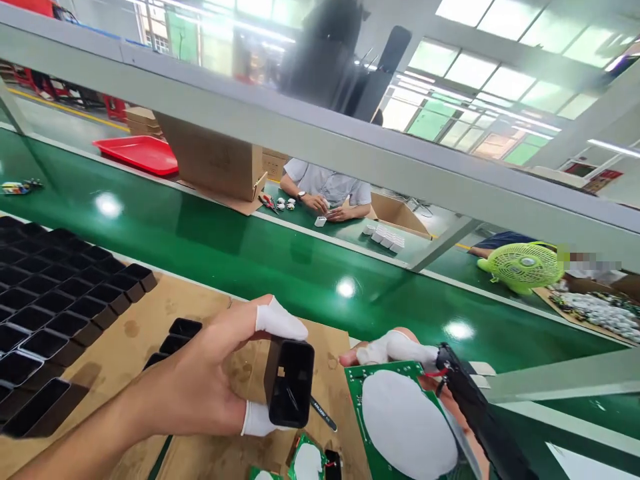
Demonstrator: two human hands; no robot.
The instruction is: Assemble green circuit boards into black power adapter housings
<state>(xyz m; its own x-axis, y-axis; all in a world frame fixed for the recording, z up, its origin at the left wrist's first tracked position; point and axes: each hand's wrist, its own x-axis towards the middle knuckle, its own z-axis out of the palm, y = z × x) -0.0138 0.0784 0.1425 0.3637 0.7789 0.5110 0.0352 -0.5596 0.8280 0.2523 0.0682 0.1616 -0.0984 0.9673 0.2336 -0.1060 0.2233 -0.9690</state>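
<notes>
My left hand (200,373), with white finger cots on thumb and finger, grips a black rectangular plastic case (295,393) whose open end faces me. My right hand (395,345), also wearing finger cots, holds a green circuit board (357,413) with a large white oval pad (407,423). A long black strip-like part (480,407) hangs beside the board, with a red wire between them. Close to the black case, the dark tip of a marked tool (325,413) lies on the cardboard. Smaller boards with white pads (307,461) lie at the bottom edge.
Rows of black cases (60,300) stand at left on a cardboard sheet (200,293). A pale metal beam (320,140) crosses ahead. Across the green bench (200,233) a co-worker (330,187) handles small white parts. A green fan (525,263) stands at right.
</notes>
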